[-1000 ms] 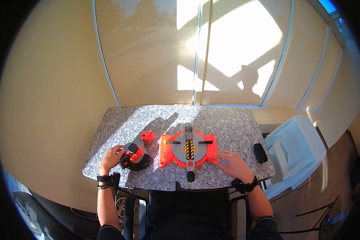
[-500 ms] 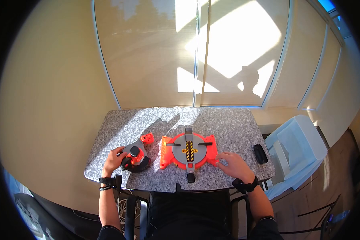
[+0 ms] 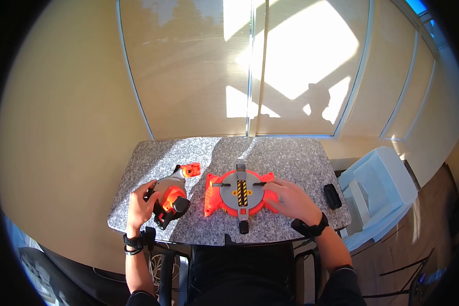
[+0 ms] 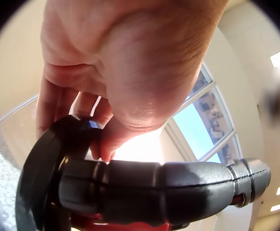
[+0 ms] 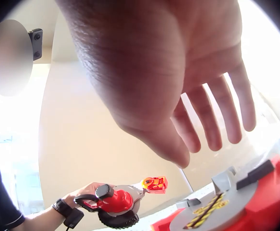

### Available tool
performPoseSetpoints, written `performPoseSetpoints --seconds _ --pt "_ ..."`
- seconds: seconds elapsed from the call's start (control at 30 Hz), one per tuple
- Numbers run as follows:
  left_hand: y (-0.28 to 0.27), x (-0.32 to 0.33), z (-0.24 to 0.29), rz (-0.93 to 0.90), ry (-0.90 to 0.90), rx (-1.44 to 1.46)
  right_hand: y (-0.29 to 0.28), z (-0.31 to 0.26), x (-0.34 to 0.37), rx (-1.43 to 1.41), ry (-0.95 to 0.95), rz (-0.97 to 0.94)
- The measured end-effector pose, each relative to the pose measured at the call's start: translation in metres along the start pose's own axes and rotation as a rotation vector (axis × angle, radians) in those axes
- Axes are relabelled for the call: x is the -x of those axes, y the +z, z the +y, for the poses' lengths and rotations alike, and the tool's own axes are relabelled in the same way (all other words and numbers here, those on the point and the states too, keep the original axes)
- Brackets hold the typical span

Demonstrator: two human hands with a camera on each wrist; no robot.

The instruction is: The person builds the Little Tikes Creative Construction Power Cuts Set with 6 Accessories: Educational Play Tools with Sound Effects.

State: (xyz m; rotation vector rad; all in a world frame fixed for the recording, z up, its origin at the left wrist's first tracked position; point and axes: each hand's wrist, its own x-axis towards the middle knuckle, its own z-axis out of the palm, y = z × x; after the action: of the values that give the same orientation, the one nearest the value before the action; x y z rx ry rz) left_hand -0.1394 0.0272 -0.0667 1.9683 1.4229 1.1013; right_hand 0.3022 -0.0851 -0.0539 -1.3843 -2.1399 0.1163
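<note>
My left hand [image 3: 141, 206] grips the left edge of a toy circular saw head [image 3: 174, 199], grey and red with black parts. The saw tilts, and its grey arm ends in an orange-red bracket [image 3: 190, 170]. Up close in the left wrist view, my thumb and fingers hold a black curved part [image 4: 48, 168] of it, beside a thick black handle [image 4: 135, 187]. My right hand [image 3: 293, 201], fingers fairly straight and spread, is over the right side of the red toy saw base [image 3: 210, 196]. That base has a round grey turntable [image 3: 229, 196] with a striped yellow-and-black strip.
The speckled grey table [image 3: 270, 153] carries both toy parts. At its right edge lies a black case [image 3: 332, 196]. A folding chair draped in light blue [image 3: 377, 194] stands to the right. Beyond the table's far edge is a window with shades [image 3: 199, 92].
The saw head has been tipped over in my left hand, its bracket swinging slightly up and right. My right hand has moved left, further over the base, which stays put.
</note>
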Motion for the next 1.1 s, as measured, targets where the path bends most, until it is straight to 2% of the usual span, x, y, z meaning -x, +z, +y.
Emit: performPoseSetpoints --seconds 0.07,0.17,0.43,0.7,0.9,1.1 --pt "-0.001 0.005 0.027 -0.009 -0.002 0.013 -0.002 -0.009 -0.017 0.005 -0.025 0.034" --pt "0.007 0.014 0.054 -0.012 0.164 -0.022 0.003 -0.021 -0.038 0.041 -0.064 0.079" --pt "0.034 0.032 0.114 -0.066 0.221 0.023 0.026 -0.049 -0.062 0.207 -0.231 0.116" --pt "0.045 0.036 0.142 -0.091 0.313 -0.009 0.04 -0.045 -0.065 0.378 -0.389 0.189" --pt "0.05 0.036 0.144 -0.103 0.359 -0.036 0.048 -0.039 -0.062 0.465 -0.418 0.233" --pt "0.054 0.034 0.145 -0.069 0.371 -0.04 0.052 -0.033 -0.059 0.424 -0.406 0.304"
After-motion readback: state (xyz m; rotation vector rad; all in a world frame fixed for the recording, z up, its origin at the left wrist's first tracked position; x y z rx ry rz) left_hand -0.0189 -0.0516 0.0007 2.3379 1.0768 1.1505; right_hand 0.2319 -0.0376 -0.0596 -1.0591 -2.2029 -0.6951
